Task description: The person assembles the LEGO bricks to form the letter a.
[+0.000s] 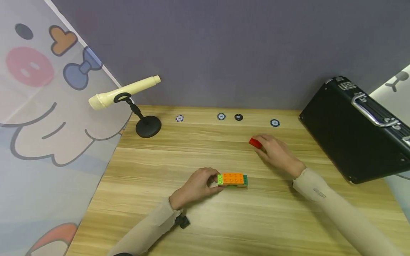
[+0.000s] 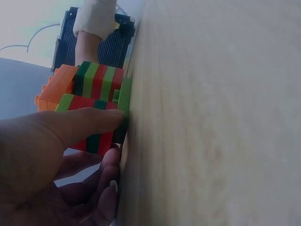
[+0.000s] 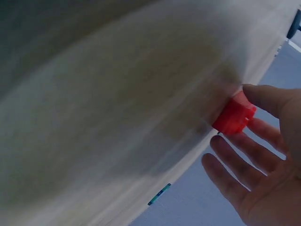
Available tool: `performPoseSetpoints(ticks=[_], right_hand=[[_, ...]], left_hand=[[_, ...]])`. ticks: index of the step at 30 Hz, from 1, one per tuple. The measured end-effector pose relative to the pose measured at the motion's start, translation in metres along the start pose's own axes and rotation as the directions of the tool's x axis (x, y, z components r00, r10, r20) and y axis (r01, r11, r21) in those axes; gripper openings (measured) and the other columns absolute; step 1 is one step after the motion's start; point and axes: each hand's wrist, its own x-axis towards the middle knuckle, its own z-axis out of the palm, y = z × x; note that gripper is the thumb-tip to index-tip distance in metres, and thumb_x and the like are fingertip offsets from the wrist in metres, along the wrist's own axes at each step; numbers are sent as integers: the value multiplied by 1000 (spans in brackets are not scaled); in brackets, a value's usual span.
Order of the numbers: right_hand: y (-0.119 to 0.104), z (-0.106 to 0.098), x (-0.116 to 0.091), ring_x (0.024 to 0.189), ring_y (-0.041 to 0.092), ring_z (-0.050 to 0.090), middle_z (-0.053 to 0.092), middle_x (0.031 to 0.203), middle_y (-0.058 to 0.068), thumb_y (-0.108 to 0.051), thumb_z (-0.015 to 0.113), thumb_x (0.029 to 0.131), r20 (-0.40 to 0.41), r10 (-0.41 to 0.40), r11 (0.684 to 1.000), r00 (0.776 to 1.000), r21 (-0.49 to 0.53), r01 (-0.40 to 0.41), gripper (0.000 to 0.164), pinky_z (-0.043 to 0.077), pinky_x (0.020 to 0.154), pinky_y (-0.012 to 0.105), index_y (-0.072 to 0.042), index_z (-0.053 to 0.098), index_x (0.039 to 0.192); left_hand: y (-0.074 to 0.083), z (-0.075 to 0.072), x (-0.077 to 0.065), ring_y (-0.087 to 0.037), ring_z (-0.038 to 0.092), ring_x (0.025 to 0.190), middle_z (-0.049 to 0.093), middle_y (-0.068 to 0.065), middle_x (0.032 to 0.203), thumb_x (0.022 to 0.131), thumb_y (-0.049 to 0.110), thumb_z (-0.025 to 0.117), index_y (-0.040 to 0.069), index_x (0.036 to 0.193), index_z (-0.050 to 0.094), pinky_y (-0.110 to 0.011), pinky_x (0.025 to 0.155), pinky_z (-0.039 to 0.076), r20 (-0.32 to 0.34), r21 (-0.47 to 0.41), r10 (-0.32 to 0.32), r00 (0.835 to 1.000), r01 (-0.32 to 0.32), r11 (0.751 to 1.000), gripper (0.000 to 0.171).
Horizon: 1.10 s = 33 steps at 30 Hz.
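A built block of toy bricks (image 1: 232, 179) stands on the table in front of the person, with an orange studded brick (image 2: 57, 87) bridging its top. Below that, the left wrist view shows two striped stacks of red and green bricks over a green base (image 2: 124, 96). The left hand (image 1: 198, 186) grips the block's left end between thumb and fingers. Farther forward and to the right, the right hand (image 1: 277, 153) pinches a red toy brick (image 1: 255, 143). In the right wrist view this brick (image 3: 233, 115) is between thumb and fingers, close over the tabletop.
Several poker chips (image 1: 238, 117) lie along the table's back edge. A cream microphone (image 1: 128, 91) sits on a black stand (image 1: 148, 126) at the back left. At the right stands a black case (image 1: 358, 131) with metal fittings. A grey panel (image 1: 205, 53) rises behind the table.
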Motion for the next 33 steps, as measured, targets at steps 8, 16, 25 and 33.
performPoseSetpoints(ticks=[8, 16, 25, 33], right_hand=[[-4, 2, -3, 83, 21, 61, 67, 106, 8, -22, 71, 90, 15, 10, 999, 1000, 31, -11, 32, 53, 67, 38, -12, 59, 118], [-28, -4, -20, 80, 15, 60, 70, 107, 3, -27, 70, 91, 67, -62, 996, 996, 62, 58, 30, 48, 63, 30, -15, 62, 118], [-32, 2, -29, 94, 18, 63, 63, 120, 7, -24, 70, 92, 62, -40, 993, 997, 117, 33, 36, 55, 75, 36, -10, 62, 124], [-31, 4, -29, 95, 21, 66, 65, 118, 9, -24, 64, 96, 24, -50, 995, 998, 87, 48, 35, 57, 79, 41, -6, 63, 125]], left_hand=[[1, -5, -2, -5, 55, 83, 63, 9, 98, 80, 40, 80, 16, 127, 60, -18, 74, 46, 30, 32, 23, 999, -24, 999, 56], [6, -20, -7, -10, 61, 97, 60, 11, 110, 78, 44, 81, 19, 138, 51, -27, 84, 53, -86, 10, 172, 981, -172, 985, 71], [18, -18, -1, 0, 58, 107, 61, 11, 120, 84, 28, 78, 23, 124, 61, -21, 93, 51, -120, 33, 291, 949, -289, 957, 44], [11, -21, 15, -6, 63, 95, 65, 4, 119, 92, 28, 69, 17, 130, 59, -21, 79, 55, -135, -106, 178, 975, -193, 975, 40]])
